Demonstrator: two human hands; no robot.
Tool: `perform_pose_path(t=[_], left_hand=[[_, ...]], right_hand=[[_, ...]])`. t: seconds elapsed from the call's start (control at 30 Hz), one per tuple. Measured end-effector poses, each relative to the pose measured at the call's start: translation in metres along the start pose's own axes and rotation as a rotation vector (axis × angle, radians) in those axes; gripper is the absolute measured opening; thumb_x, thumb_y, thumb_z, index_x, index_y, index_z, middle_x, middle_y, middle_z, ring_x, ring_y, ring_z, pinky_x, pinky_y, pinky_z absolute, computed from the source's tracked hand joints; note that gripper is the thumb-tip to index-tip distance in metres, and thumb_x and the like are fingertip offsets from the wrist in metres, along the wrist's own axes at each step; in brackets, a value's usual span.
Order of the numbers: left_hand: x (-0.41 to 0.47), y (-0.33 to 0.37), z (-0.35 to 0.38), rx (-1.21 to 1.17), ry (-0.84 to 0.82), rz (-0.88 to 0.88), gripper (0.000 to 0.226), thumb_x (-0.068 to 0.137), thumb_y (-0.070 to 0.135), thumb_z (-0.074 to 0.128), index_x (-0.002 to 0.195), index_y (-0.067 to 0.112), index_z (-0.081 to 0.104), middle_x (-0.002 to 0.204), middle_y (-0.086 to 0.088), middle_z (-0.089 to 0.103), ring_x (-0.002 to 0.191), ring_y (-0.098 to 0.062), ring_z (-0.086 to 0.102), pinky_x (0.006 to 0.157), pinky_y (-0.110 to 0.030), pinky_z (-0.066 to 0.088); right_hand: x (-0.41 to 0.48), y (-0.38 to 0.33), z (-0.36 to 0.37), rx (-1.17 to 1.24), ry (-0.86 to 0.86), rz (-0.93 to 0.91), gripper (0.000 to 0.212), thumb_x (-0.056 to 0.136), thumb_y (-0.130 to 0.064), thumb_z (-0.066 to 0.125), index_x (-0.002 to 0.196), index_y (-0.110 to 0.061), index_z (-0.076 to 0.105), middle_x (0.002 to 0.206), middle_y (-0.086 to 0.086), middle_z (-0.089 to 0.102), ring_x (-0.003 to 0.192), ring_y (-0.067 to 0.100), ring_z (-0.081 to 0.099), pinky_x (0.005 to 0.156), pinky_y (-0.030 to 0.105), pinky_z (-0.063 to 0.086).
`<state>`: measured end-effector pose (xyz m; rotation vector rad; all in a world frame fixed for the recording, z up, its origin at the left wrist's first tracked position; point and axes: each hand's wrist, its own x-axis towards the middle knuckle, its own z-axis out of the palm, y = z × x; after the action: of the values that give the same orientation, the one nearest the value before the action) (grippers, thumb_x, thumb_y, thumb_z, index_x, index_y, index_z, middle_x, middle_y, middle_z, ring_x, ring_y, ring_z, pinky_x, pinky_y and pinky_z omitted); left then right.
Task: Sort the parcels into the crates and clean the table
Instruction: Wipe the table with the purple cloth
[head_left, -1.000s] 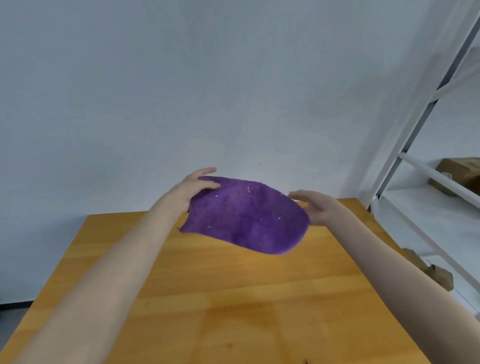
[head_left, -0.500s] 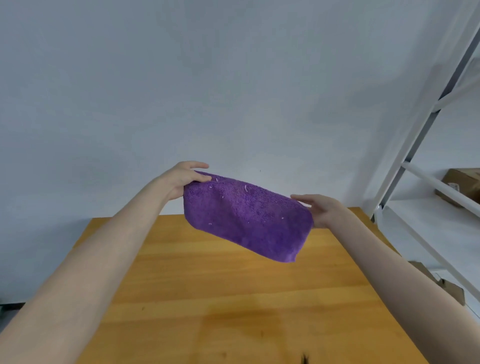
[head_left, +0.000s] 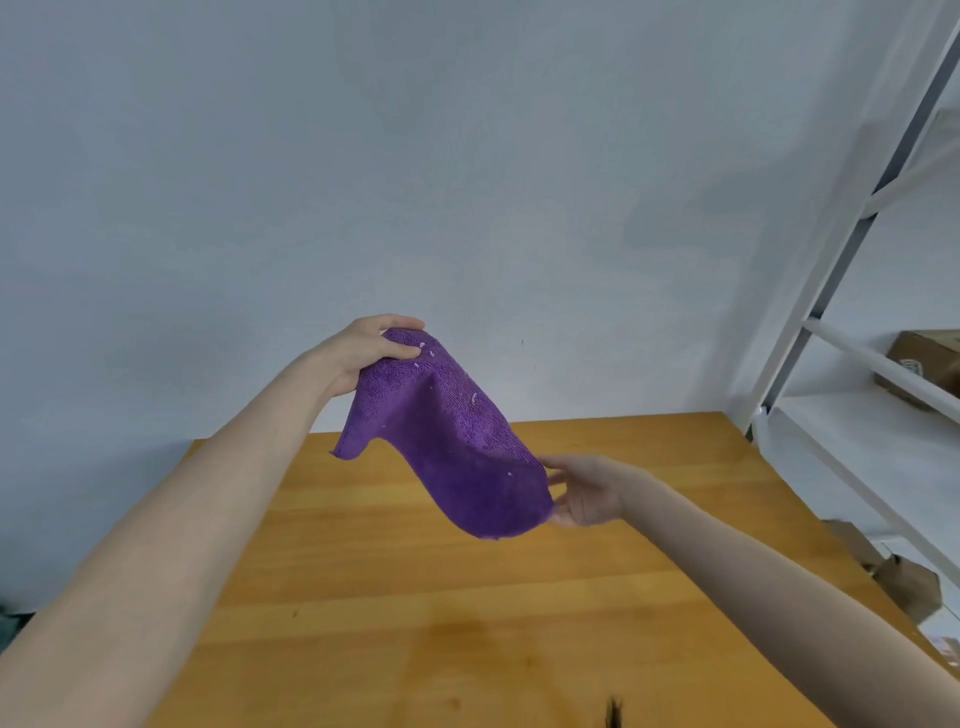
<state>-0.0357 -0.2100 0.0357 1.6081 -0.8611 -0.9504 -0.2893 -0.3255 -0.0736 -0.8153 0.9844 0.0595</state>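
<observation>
Above the middle of the wooden surface hangs a purple microfibre cloth, level a moment ago, now sloping. My left hand, raised, has its fingers clamped on the top corner. My right hand, lowered, meets the bottom corner, grip unclear. Wiping probably follows.

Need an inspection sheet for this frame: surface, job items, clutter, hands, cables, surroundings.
Surface: wooden table, bare wood in view.
Job's things: purple cloth held in the air above the table, white lint specks on it; no crates seen.
Clutter: small dark smudge at the near edge, too blurred to identify.
Grippers: left hand grips the cloth's upper corner; right hand at its lower end, fingers partly behind the cloth, grip unclear.
Cables: nothing seen.
Surroundings: plain wall; white shelf rack on the right, cardboard box on a shelf, second cardboard box on the floor beside the table.
</observation>
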Motion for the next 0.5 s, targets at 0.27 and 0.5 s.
perform_pose_path(t=[0.27,0.5], left_hand=[[-0.007,0.002,-0.015,0.037,-0.028,0.04,0.036,0.086,-0.005,0.06,0.11,0.023,0.065,0.101,-0.004,0.066,0.086,-0.015,0.065,0.065,-0.02,0.055],[-0.01,-0.005,-0.033,0.116,0.052,0.104,0.017,0.082,0.0,0.068,0.093,0.012,0.07,0.097,-0.009,0.069,0.088,-0.016,0.065,0.073,-0.019,0.056]], right_hand=[[0.002,0.003,0.006,0.128,-0.021,-0.086,0.011,0.088,-0.017,0.062,0.088,-0.007,0.059,0.079,0.005,0.061,0.067,0.018,0.059,0.054,0.025,0.051],[-0.025,-0.041,-0.006,0.137,0.184,-0.762,0.006,0.086,-0.009,0.065,0.092,-0.01,0.068,0.088,0.003,0.065,0.079,0.016,0.058,0.067,0.026,0.048]])
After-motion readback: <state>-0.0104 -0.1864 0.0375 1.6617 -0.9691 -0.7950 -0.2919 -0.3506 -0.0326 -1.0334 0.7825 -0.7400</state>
